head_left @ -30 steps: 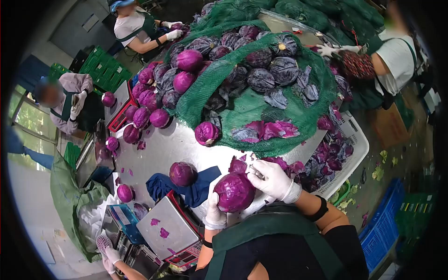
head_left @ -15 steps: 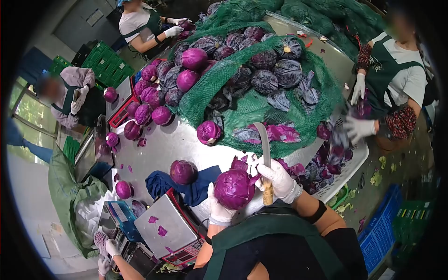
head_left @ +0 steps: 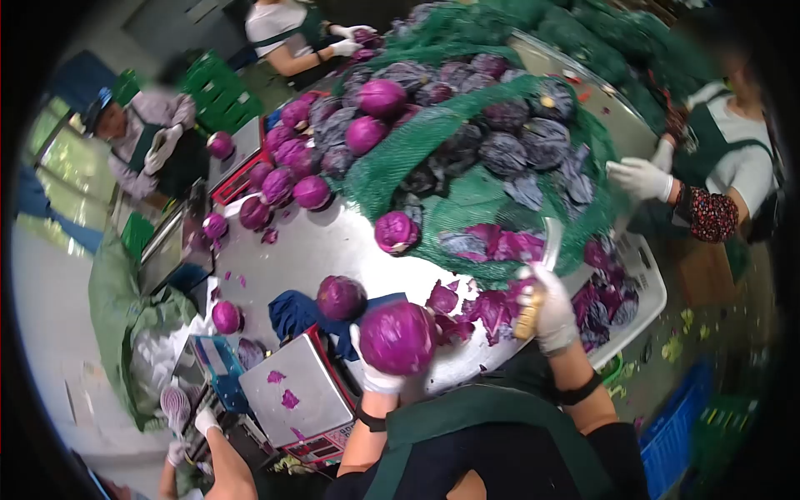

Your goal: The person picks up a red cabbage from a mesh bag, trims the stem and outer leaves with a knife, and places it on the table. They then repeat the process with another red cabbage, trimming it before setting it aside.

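My gloved left hand (head_left: 379,377) is wrapped round the lower left side of a smooth purple cabbage (head_left: 398,337), held above the table's near edge. To the right, my gloved right hand (head_left: 550,312) grips a knife by its wooden handle (head_left: 529,310), with the curved blade (head_left: 552,242) pointing up and away. Between the hands, torn purple leaves (head_left: 492,310) lie on the metal table (head_left: 333,242). Another cabbage (head_left: 341,297) rests on a dark blue cloth (head_left: 292,313) just beyond my left hand.
Cabbages and green netting (head_left: 379,179) cover the table's far part. A scale (head_left: 296,390) stands at the near left. A white basket (head_left: 652,283) of leaves is at the right. Co-workers stand at the far left and right; another's arms (head_left: 229,454) show at the lower left.
My right hand has moved right with the knife, away from the cabbage. The cabbage in my left hand has shifted slightly left. The right co-worker's hand has risen from the basket. The view has shifted.
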The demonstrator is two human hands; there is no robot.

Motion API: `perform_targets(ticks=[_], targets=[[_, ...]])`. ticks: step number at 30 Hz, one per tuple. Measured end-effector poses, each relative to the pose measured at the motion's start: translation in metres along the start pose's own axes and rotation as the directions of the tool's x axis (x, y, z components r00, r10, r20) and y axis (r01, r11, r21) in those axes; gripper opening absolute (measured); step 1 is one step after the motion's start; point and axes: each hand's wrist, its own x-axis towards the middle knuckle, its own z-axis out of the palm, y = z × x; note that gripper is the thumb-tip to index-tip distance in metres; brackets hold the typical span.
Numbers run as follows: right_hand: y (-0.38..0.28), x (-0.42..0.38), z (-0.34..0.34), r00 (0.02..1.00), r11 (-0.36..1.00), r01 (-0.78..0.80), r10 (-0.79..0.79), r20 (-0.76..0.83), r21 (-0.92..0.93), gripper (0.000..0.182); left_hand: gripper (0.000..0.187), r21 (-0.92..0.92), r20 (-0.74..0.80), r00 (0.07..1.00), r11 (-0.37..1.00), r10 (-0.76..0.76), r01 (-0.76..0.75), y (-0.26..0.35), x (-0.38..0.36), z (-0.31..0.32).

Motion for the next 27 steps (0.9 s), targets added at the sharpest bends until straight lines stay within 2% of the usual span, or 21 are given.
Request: perform_targets(ticks=[1,2,3,5,6,7,10,11,12,13,14,15,16,17,19,21,22,23,25,26,27], targets=[[-0.01,0.002,-0.02,0.996,0.993,0.061,-0.055,0.063,-0.1,0.011,0.08,0.059,0.006,0.997,0.995,0.077,-0.077,0.021,0.007,-0.003],[-0.021,-0.003,-0.026,0.99,0.978,0.134,-0.126,0.062,-0.162,0.013,0.076,0.025,0.062,0.993,0.995,0.099,-0.101,0.04,0.006,0.015],[-0.025,0.004,-0.049,0.975,0.896,0.213,-0.222,0.022,-0.389,0.013,0.073,-0.007,0.119,0.986,0.993,0.117,-0.117,0.058,0.005,0.035],[-0.038,0.009,-0.096,0.976,0.722,0.161,-0.216,0.001,-0.672,0.01,0.068,0.118,-0.174,0.902,0.918,0.394,-0.379,0.097,0.021,0.034],[-0.039,0.009,-0.113,0.964,0.647,0.083,-0.245,-0.104,-0.758,0.009,0.069,0.117,-0.218,0.842,0.87,0.493,-0.479,0.112,0.031,0.03],[-0.037,0.011,-0.136,0.957,0.586,0.087,-0.273,-0.095,-0.806,0.01,0.07,0.124,-0.187,0.843,0.864,0.504,-0.489,0.137,0.042,0.006],[-0.037,0.009,-0.167,0.951,0.539,0.024,-0.272,-0.148,-0.842,0.013,0.073,0.125,-0.354,0.728,0.801,0.587,-0.585,0.162,0.055,-0.011],[-0.037,0.006,-0.171,0.949,0.52,0.015,-0.275,-0.151,-0.854,0.014,0.073,0.124,-0.357,0.723,0.797,0.591,-0.591,0.165,0.057,-0.02],[-0.032,0.006,-0.166,0.93,0.444,0.113,-0.363,-0.063,-0.889,0.015,0.075,0.137,-0.404,0.678,0.773,0.615,-0.62,0.168,0.06,-0.03],[-0.037,0.001,-0.161,0.942,0.138,-0.035,-0.326,-0.079,-0.99,0.013,0.078,0.151,-0.449,0.629,0.748,0.634,-0.646,0.169,0.06,-0.041],[-0.031,0.002,-0.156,0.86,-0.189,0.15,-0.459,0.222,-0.971,0.019,0.079,0.285,-0.384,0.591,0.7,0.71,-0.655,0.162,0.059,-0.049],[-0.027,0.001,-0.145,0.707,-0.513,0.266,-0.472,0.527,-0.816,0.026,0.078,0.277,-0.42,0.635,0.758,0.648,-0.59,0.162,0.054,-0.056],[-0.024,-0.002,-0.131,0.814,-0.348,0.272,-0.414,0.407,-0.897,0.038,0.077,0.47,-0.334,0.569,0.656,0.751,-0.59,0.157,0.051,-0.064],[-0.014,0.001,-0.118,0.847,-0.23,0.299,-0.383,0.368,-0.926,0.035,0.076,0.639,-0.225,0.508,0.519,0.831,-0.567,0.149,0.05,-0.068],[0.001,-0.006,-0.065,0.838,-0.22,0.441,-0.245,0.487,-0.87,0.033,0.086,0.793,-0.162,0.457,0.391,0.875,-0.468,0.134,0.046,-0.046],[0.037,0.004,-0.049,0.748,-0.186,0.634,-0.098,0.656,-0.751,0.033,0.096,0.835,-0.23,0.596,0.47,0.769,-0.285,0.141,0.071,-0.084],[0.06,0.013,-0.05,0.699,-0.201,0.694,-0.038,0.714,-0.691,0.032,0.104,0.898,-0.236,0.538,0.393,0.809,-0.197,0.122,0.072,-0.071],[0.081,0.016,-0.052,0.646,-0.211,0.749,0.02,0.763,-0.628,0.032,0.108,0.92,-0.221,0.57,0.363,0.791,-0.146,0.115,0.076,-0.075],[0.101,0.012,-0.046,0.796,-0.337,0.605,0.237,0.557,-0.721,0.031,0.106,0.999,-0.02,0.461,0.034,0.887,-0.023,0.106,0.091,-0.101],[0.102,0.013,-0.051,0.827,-0.363,0.562,0.251,0.502,-0.744,0.03,0.1,0.993,-0.045,0.533,0.097,0.845,-0.068,0.106,0.089,-0.099],[0.102,0.016,-0.064,0.827,-0.364,0.562,0.25,0.503,-0.743,0.03,0.1,0.993,-0.044,0.534,0.096,0.844,-0.07,0.1,0.08,-0.082]])
